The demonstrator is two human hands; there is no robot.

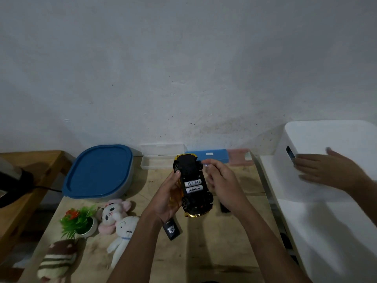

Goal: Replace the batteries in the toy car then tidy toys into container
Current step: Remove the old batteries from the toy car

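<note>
My left hand (166,199) holds the yellow and black toy car (192,186) upside down above the wooden table (204,252). The car's battery bay is uncovered, with two white batteries (193,186) lying side by side in it. My right hand (221,182) hovers just right of the car with its fingers curled and blurred. A small white-blue spot shows at the fingertips, and I cannot tell whether it is something the hand holds. A grey container with a blue lid (98,172) sits shut at the back left.
Plush toys (117,215), a striped plush (57,260) and a small fake plant (79,219) lie at front left. A black flat piece (171,230) lies under my left wrist, another black piece (224,208) under the right. Clear (161,158), blue (212,155) and pink (239,158) cases line the wall. Another person's hand (326,170) rests on a white box (336,139).
</note>
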